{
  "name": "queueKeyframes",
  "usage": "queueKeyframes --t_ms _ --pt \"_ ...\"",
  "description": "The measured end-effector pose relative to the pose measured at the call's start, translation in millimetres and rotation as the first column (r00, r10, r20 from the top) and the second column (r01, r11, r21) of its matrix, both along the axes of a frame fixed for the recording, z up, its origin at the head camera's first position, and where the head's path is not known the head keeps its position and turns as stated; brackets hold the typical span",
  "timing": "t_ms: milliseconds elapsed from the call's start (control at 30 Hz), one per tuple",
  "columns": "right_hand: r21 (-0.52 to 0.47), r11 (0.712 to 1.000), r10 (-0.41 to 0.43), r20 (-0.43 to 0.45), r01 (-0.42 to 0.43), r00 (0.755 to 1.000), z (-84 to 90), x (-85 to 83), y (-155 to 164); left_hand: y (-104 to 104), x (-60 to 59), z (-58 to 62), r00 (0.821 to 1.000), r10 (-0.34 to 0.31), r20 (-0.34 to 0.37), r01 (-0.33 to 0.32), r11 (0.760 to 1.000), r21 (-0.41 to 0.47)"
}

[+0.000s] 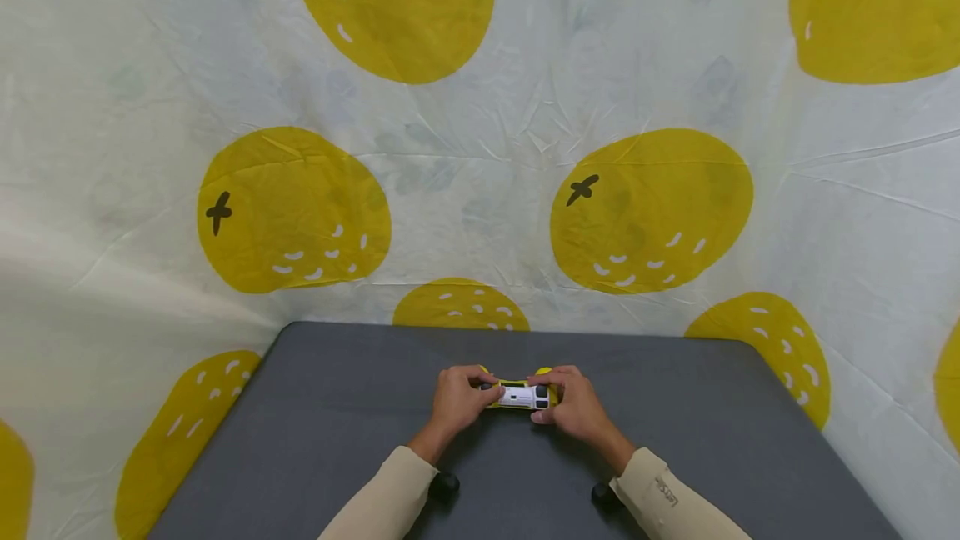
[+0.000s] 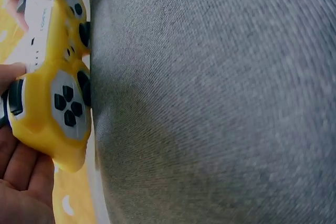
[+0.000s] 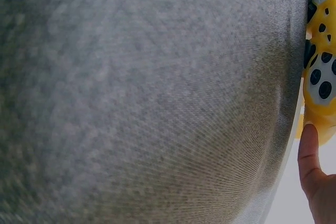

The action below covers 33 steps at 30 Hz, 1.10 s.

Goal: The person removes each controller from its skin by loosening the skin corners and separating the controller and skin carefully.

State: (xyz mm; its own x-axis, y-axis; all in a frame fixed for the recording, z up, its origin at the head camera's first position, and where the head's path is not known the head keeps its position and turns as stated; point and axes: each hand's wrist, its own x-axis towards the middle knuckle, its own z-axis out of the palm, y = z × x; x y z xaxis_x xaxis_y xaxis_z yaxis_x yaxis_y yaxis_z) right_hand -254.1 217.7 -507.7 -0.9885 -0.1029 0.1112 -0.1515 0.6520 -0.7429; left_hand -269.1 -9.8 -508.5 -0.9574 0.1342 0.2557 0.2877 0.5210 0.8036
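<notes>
Both hands hold a yellow game controller (image 1: 517, 396) low over the dark grey table. Its white edge strip with black shoulder buttons faces up in the head view. In the left wrist view, the directional buttons (image 2: 68, 106) show and the black thumbsticks (image 2: 84, 87) point at the table surface. My left hand (image 1: 456, 398) grips one end, thumb on the white strip and fingers around the handle. At the other end, my right hand (image 1: 577, 402) grips between thumb and fingers. In the right wrist view only one digit (image 3: 310, 153) shows against the yellow handle, the other fingers being out of frame.
The grey table (image 1: 360, 440) has rounded far corners. Behind it and along its sides hangs a white sheet (image 1: 465, 223) printed with yellow fruit. A black round device sits by the left wrist (image 1: 444, 486) and another by the right wrist (image 1: 604, 497).
</notes>
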Motion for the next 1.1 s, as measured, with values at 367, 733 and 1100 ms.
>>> queueKeyframes --t_ms 367,733,1100 --pt "0.014 1.000 0.009 0.000 -0.009 1.000 1.0 -0.4 -1.8 -1.7 -1.6 1.5 0.999 -0.011 -0.046 0.009 0.999 -0.046" --pt "0.013 1.000 0.003 -0.024 -0.002 1.000 -1.1 -3.0 -0.2 2.0 3.3 2.4 0.998 -0.004 -0.061 0.000 0.997 -0.076" --pt "0.013 1.000 0.009 -0.022 -0.009 1.000 1.1 -1.5 -1.2 5.0 3.5 9.3 0.996 0.030 -0.082 -0.042 0.988 -0.149"
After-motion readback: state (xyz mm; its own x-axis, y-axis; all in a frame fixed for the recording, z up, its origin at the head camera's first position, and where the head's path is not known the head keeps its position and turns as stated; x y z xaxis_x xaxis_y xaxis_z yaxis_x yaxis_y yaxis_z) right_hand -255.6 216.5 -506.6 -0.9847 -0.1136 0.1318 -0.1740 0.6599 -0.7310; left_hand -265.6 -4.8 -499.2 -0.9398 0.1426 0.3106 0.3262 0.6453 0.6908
